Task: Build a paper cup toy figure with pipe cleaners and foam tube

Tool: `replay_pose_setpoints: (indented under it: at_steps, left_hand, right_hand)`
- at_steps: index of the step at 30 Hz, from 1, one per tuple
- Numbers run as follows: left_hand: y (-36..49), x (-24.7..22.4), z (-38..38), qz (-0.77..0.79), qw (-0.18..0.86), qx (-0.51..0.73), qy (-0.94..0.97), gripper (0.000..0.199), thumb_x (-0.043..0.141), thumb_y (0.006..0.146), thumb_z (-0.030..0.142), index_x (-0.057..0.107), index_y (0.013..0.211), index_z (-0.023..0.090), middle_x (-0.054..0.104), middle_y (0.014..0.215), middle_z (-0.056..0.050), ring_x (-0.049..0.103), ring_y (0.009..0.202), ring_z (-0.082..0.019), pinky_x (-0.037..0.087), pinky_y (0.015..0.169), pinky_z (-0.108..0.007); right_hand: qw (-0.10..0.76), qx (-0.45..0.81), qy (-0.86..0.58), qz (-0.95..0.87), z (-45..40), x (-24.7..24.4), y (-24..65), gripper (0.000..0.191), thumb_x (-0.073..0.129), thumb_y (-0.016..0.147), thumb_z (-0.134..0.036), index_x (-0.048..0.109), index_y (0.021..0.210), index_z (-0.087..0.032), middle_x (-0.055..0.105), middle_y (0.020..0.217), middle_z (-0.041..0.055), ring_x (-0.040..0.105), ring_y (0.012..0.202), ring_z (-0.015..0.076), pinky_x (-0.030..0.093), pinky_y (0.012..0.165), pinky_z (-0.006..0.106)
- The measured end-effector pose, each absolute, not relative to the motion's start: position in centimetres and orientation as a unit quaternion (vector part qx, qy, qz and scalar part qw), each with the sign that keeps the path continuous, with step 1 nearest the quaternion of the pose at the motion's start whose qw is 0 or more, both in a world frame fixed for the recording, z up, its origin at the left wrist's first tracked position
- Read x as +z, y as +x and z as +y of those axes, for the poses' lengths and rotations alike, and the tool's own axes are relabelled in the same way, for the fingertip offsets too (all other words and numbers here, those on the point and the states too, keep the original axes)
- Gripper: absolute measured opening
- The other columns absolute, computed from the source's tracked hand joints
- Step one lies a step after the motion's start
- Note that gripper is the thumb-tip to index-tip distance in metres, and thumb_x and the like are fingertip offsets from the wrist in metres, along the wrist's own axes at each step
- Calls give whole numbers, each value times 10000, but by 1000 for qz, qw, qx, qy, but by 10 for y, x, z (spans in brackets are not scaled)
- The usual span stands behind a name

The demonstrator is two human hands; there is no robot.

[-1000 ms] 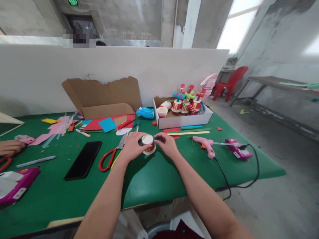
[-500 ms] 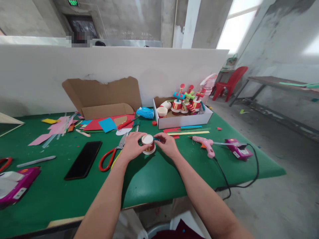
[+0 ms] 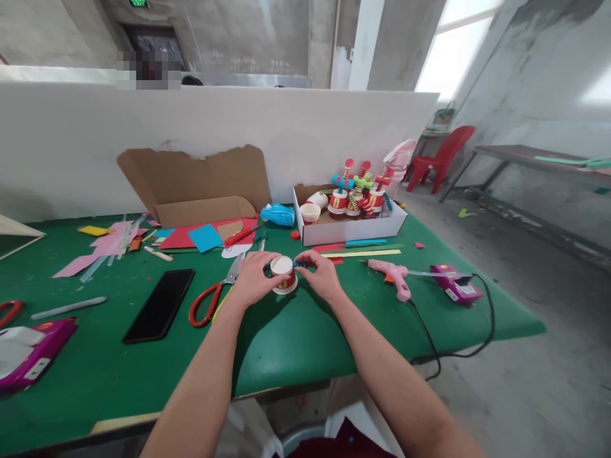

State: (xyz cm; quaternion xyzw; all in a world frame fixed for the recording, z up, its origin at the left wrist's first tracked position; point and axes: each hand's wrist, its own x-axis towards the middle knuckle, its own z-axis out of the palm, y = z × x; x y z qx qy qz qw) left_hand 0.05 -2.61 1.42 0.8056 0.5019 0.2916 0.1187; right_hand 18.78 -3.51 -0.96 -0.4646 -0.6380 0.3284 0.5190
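Upside-down red paper cup (image 3: 283, 275) standing on the green table (image 3: 296, 343), dead centre between both hands. Left hand (image 3: 252, 280) at the cup's nine o'clock, fingers curled round its side, gripping. Right hand (image 3: 323, 277) at three o'clock, fingertips pinched on a small blue piece (image 3: 299, 264) against the cup's wall, though hard to make out exactly. Red-handled scissors (image 3: 210, 298) at nine o'clock beyond the left hand. Pink glue gun (image 3: 394, 276) lying out at three o'clock.

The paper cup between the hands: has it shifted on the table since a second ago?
No. The paper cup sits the same way beside the red-handled scissors; only the camera nudged.
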Motion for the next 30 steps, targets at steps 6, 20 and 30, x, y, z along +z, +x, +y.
replay_pose_setpoints:
  at_steps: [6,20,30]
  left_hand:
    - [0,12,-25,500,125,297,804,415,706,708,428,665,1067,223,678,1155,-77,561,1111,-290,429,959,-440]
    - [-2,12,-23,481,135,301,812,398,674,731,416,663,1077,219,683,1150,-74,576,1101,-277,449,960,-413]
    - [-1,13,-23,491,152,299,803,420,700,701,416,656,1077,236,682,1148,-71,574,1111,-285,450,968,-430]
  right_hand:
    - [521,326,-464,-639,-35,-9,188,132,649,706,-221,644,837,-204,693,844,7,629,784,151,504,786,306]
    - [496,307,-476,-659,-37,0,189,112,638,704,-196,654,814,-206,699,822,-3,627,755,146,500,770,296]
    - [492,314,-485,-651,-37,1,187,125,643,698,-181,660,819,-204,713,834,2,648,777,153,509,785,302]
